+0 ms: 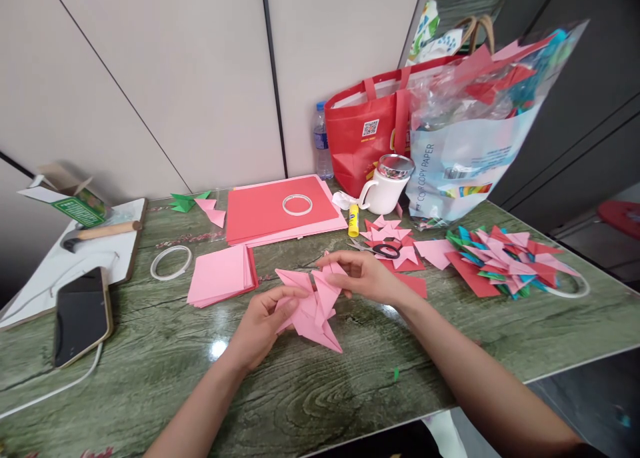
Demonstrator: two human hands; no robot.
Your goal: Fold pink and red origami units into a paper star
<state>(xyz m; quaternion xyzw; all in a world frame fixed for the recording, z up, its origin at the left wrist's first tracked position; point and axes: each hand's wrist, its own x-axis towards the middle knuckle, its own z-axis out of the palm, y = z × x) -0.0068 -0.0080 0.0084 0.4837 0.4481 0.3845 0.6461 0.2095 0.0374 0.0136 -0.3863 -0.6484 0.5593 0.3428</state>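
Observation:
Both my hands hold a folded pink paper piece [313, 308] with several pointed flaps, just above the green wood-grain table [310, 398]. My left hand [263, 325] grips its lower left side, fingers curled under the paper. My right hand [363, 275] pinches the upper right flaps between thumb and fingers. A stack of pink paper squares [220, 275] lies just to the left of the piece. Scissors [383, 249] rest on folded pink and red pieces behind my right hand.
Red and pink sheets [270, 211] carry a tape ring [297, 205]; another ring [171, 261] lies left. A phone [80, 315], a hammer [100, 233], a glue stick [353, 220], a white mug [387, 185], a red bag [365, 135], a plastic bag [470, 125], and a pile of folded triangles [500, 261] surround them.

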